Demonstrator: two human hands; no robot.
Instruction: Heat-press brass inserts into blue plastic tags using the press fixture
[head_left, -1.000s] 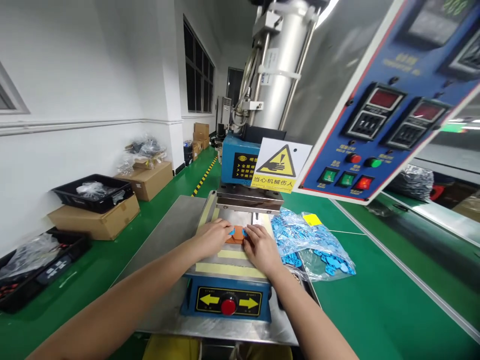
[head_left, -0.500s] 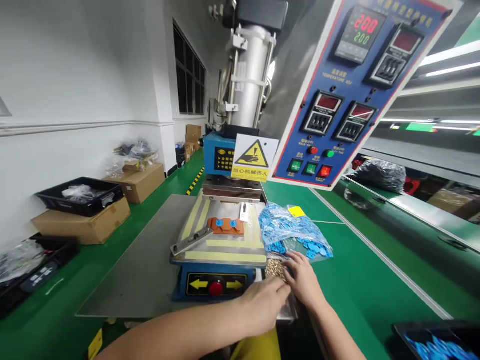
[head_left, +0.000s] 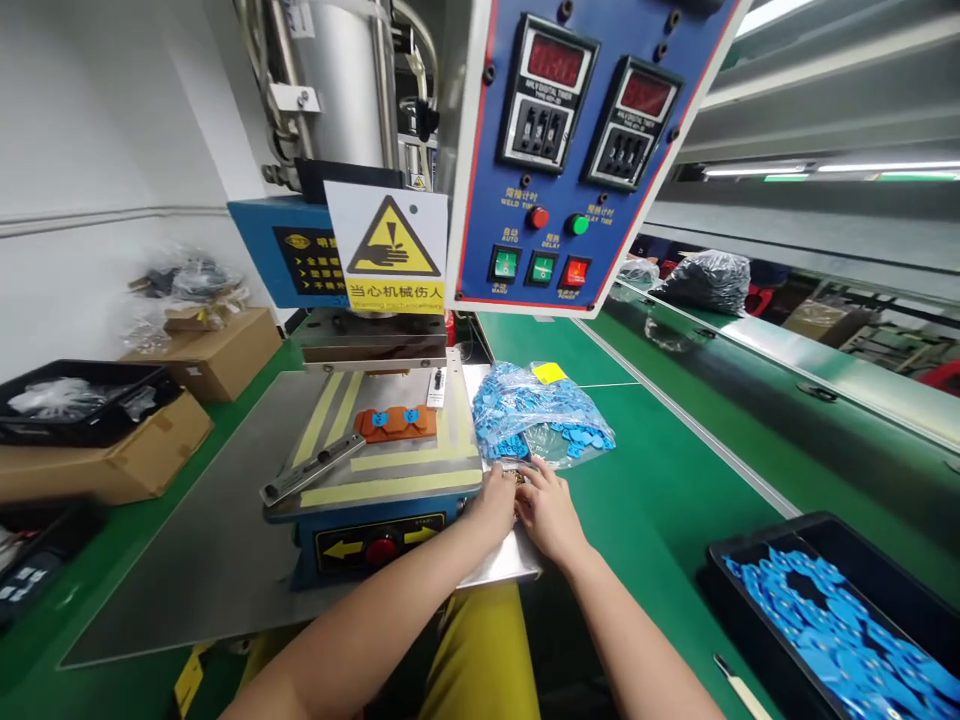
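My left hand [head_left: 495, 506] and my right hand [head_left: 550, 510] are side by side over small brass-coloured parts [head_left: 514, 478] on a metal tray [head_left: 502, 565]. Their fingers bend down among the parts; what the fingertips hold, if anything, is hidden. Just beyond them lies a clear plastic bag of blue pieces [head_left: 536, 405] with a yellow label. To the left, an orange-brown block [head_left: 397, 424] bearing two blue pieces [head_left: 379, 419] sits on the machine's taped metal plate [head_left: 420, 480]. A metal bar [head_left: 313, 470] lies slanted against the block's left end.
The press with a hand-warning sign [head_left: 390, 245] and a blue control panel [head_left: 555, 215] rises ahead. At the lower right are a black bin [head_left: 720, 550] of blue pieces and a light-handled tool [head_left: 742, 690]. Cardboard boxes [head_left: 217, 350] stand at the left.
The view has shifted closer and to the right, bringing the black bin more into sight. My left hand has moved forward beside my right hand, over the brass-coloured parts.
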